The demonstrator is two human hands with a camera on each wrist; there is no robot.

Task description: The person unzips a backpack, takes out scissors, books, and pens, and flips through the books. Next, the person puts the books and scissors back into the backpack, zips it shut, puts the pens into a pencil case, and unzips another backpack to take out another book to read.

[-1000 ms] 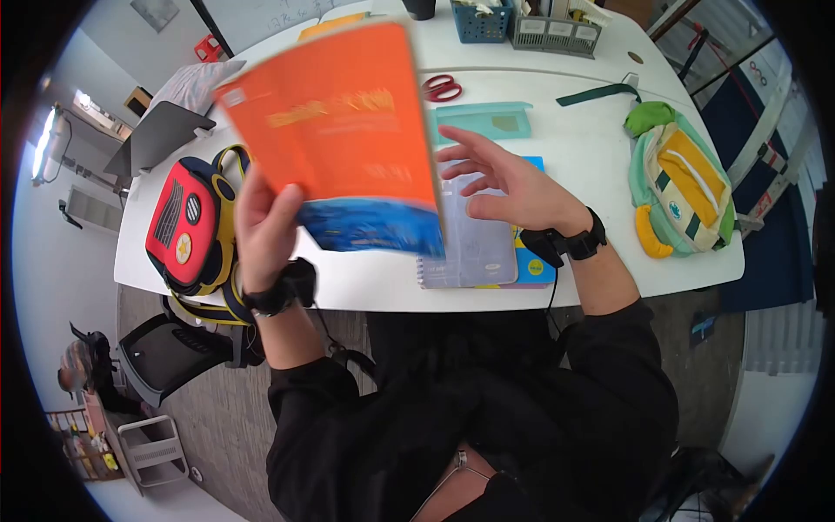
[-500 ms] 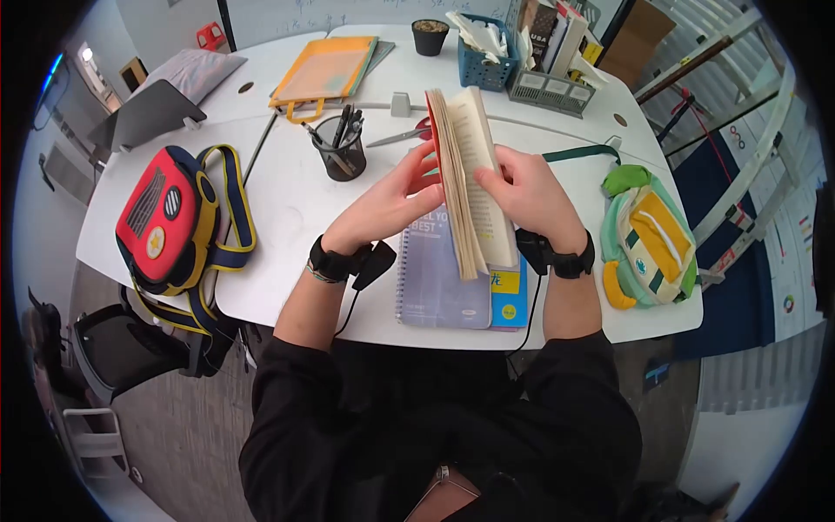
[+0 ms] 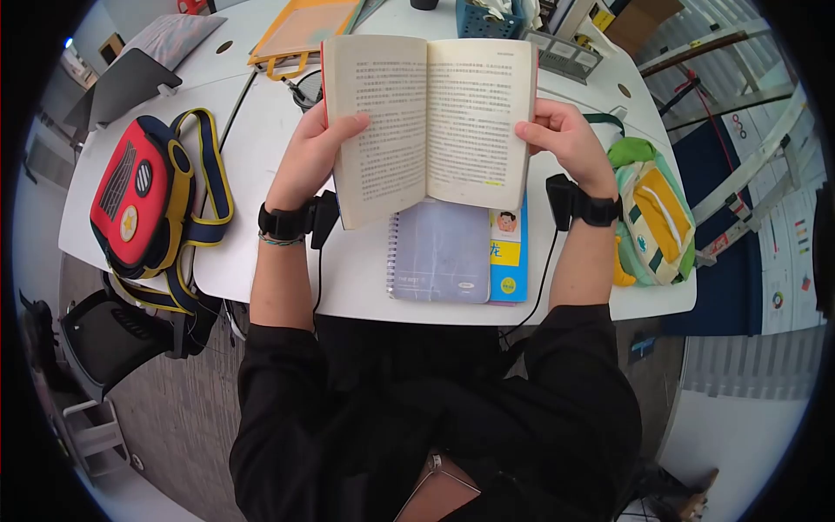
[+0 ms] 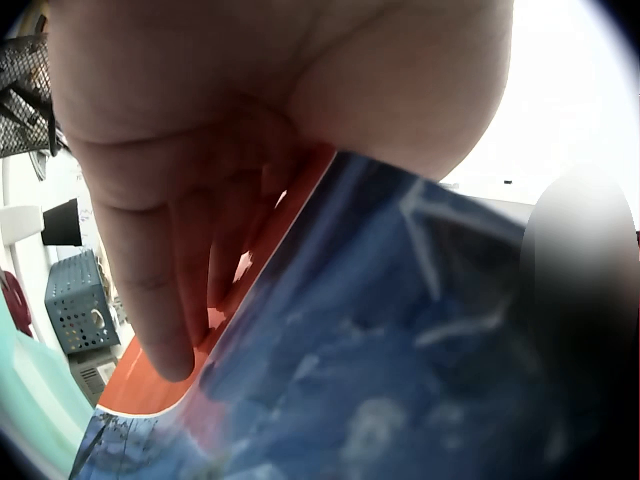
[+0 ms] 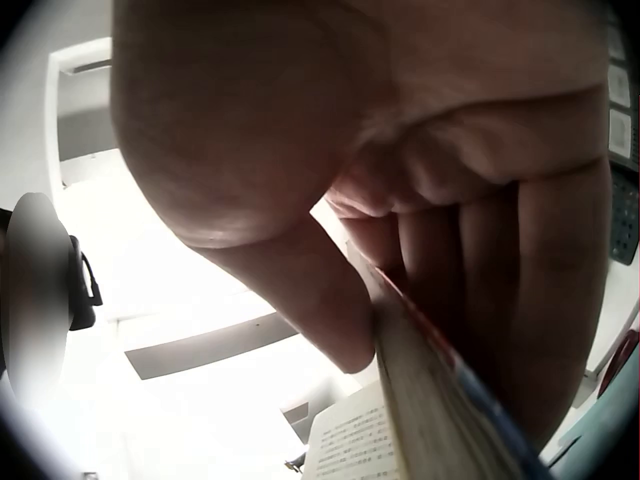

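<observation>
An open book (image 3: 474, 113) with printed pages is held up above the table in the head view. My left hand (image 3: 313, 152) grips its left edge, thumb on the page. At its right edge my right hand (image 3: 574, 148) pinches it, thumb on the page. In the left wrist view, fingers of the left hand (image 4: 210, 180) lie against the orange and blue cover (image 4: 350, 330). The right wrist view has the right hand (image 5: 400, 180) around the book's edge (image 5: 430, 390). Below the book lie a spiral notebook (image 3: 439, 261) and a blue book (image 3: 513, 283).
A red backpack (image 3: 139, 196) stands at the left, a green and yellow bag (image 3: 657, 217) at the right. A pen holder (image 3: 306, 91) is partly behind the book. Toward the back are an orange folder (image 3: 304, 35), a blue basket (image 3: 487, 24) and a grey laptop stand (image 3: 130, 87).
The book, first held in my left hand with its cover showing, has been turned and spread open. My right hand has taken hold of its right side, and the hands have moved apart.
</observation>
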